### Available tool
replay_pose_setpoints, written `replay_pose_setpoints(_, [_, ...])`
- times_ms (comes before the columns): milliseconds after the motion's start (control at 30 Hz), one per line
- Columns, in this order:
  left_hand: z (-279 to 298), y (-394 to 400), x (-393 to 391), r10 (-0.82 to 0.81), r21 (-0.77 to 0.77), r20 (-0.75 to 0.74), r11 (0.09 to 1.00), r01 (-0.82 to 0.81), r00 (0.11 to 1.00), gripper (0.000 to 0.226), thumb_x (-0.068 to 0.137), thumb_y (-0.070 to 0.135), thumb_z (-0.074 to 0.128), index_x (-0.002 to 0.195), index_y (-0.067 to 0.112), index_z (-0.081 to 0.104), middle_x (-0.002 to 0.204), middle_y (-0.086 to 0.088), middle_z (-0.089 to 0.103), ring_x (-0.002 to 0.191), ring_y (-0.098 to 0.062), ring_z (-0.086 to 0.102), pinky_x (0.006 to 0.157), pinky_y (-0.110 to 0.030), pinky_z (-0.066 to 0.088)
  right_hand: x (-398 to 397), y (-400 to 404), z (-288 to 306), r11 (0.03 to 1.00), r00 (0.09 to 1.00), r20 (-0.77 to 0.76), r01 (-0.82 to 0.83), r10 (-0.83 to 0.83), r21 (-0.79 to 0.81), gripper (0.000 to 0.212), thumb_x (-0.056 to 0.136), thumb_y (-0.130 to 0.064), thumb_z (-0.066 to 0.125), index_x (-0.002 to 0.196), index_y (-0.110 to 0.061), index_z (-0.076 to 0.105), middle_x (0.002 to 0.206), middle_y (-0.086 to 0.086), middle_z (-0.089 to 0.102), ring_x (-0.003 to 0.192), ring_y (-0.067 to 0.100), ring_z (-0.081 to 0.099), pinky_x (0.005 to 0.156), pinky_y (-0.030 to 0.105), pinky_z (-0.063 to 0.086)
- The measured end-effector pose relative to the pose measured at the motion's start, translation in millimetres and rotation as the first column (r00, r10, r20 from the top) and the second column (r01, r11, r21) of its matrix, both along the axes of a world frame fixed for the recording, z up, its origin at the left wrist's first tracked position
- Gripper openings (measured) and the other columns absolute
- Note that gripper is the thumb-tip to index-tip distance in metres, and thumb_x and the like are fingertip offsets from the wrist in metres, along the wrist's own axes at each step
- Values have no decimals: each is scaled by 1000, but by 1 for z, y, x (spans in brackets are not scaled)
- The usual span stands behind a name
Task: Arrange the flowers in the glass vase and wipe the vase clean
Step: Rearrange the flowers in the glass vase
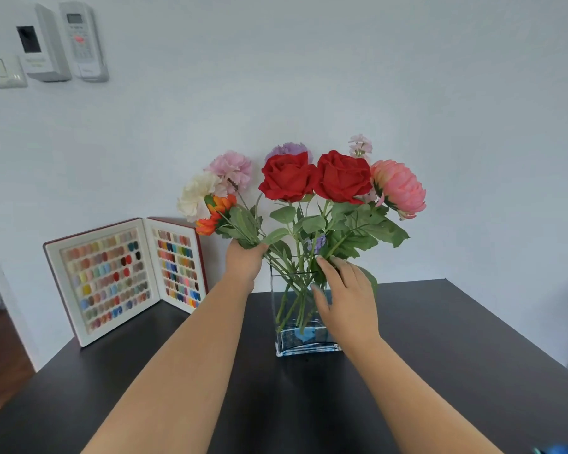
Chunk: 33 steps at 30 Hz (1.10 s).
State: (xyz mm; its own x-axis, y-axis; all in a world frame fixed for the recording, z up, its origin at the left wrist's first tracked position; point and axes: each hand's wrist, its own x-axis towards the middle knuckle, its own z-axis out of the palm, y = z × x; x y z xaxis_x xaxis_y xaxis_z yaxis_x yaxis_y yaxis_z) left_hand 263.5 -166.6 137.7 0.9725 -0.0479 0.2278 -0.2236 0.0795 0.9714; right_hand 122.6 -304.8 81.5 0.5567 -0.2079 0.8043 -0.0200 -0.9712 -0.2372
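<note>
Left hand [243, 262] curls its fingers around a bunch of leafy stems just above the square glass vase [304, 345], which stands near the dark tabletop's [440, 355] far edge. Right hand [345, 296], fingers loosely spread, touches stems at the rim, perhaps the glass too.

Open nail-colour swatch book [125, 280] on black table [440, 355], perhaps remote controls [81, 40] wall-mounted

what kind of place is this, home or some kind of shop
Likely a nail salon or a home nail studio: an open nail colour sample book stands on the dark table, and an air-conditioner remote sits in a wall holder.
</note>
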Motion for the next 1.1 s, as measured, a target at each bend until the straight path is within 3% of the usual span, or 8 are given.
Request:
replay_pose_setpoints(133, [6, 4, -2, 4, 177, 182, 983, -37, 983, 38, 85, 25, 70, 117, 10, 56, 104, -14, 66, 99, -35, 61, 80, -41, 49, 2, 0, -1, 1000, 1000, -18, 0, 0, -25, 49, 83, -22, 69, 129, -12, 57, 123, 16, 61, 112, 35, 57, 94, 46, 47])
replay_pose_setpoints(200, [10, 6, -4, 42, 254, 262, 961, -111, 964, 31, 87, 21, 65, 113, 13, 50, 97, -5, 64, 95, -31, 63, 77, -34, 48, 2, 2, 1, 999, 1000, -8, 10, -11, -34, 50, 82, -20, 71, 129, -13, 58, 120, 19, 61, 109, 37, 58, 92, 47, 47])
replay_pose_setpoints(367, [25, 10, -11, 27, 309, 336, 941, -137, 941, 27, 87, 14, 57, 111, 14, 44, 91, -10, 64, 85, -29, 68, 74, -50, 57, 6, 7, 14, 999, 998, -36, 43, -44, -33, 53, 83, -30, 69, 133, -24, 55, 110, 23, 63, 100, 39, 59, 85, 47, 48])
replay_pose_setpoints(467, [34, 14, -15, 28, 359, 447, 910, -208, 894, 32, 88, 12, 55, 118, 10, 42, 87, -10, 66, 78, -29, 67, 66, -41, 55, 10, 10, 20, 993, 991, -61, 118, -118, -12, 56, 82, -49, 65, 133, -32, 52, 102, 17, 65, 94, 36, 57, 81, 45, 44])
replay_pose_setpoints(600, [45, 16, -21, -21, 476, 561, 826, -302, 828, 36, 89, 13, 57, 121, 5, 43, 85, -3, 61, 69, -19, 56, 56, -24, 36, 17, 18, 23, 972, 972, -115, 217, -206, 92, 61, 76, -69, 56, 130, -40, 51, 104, 10, 64, 103, 32, 52, 86, 45, 34])
replay_pose_setpoints(767, [51, 12, -34, -126, 612, 475, 758, -224, 871, 37, 89, 13, 56, 121, 6, 40, 88, -7, 59, 71, -22, 58, 51, -19, 36, 18, 20, 24, 961, 967, -130, 235, -217, 144, 53, 80, -69, 50, 127, -44, 52, 109, 7, 61, 109, 29, 47, 86, 42, 24])
replay_pose_setpoints(933, [37, 16, -49, -295, 609, 401, 793, -12, 867, 49, 91, 20, 61, 134, 15, 38, 114, -5, 64, 100, -24, 60, 81, -27, 43, 13, 18, 27, 964, 971, -137, 215, -195, 158, 43, 87, -62, 46, 127, -47, 52, 110, 4, 61, 108, 27, 46, 86, 41, 24])
replay_pose_setpoints(1100, [13, 30, -57, -358, 647, 365, 761, 42, 859, 44, 92, 19, 58, 132, 23, 40, 111, 8, 61, 99, -11, 61, 69, -11, 41, -2, 16, 24, 975, 980, -140, 165, -145, 148, 39, 88, -54, 50, 127, -50, 51, 119, 2, 62, 115, 23, 47, 92, 41, 23])
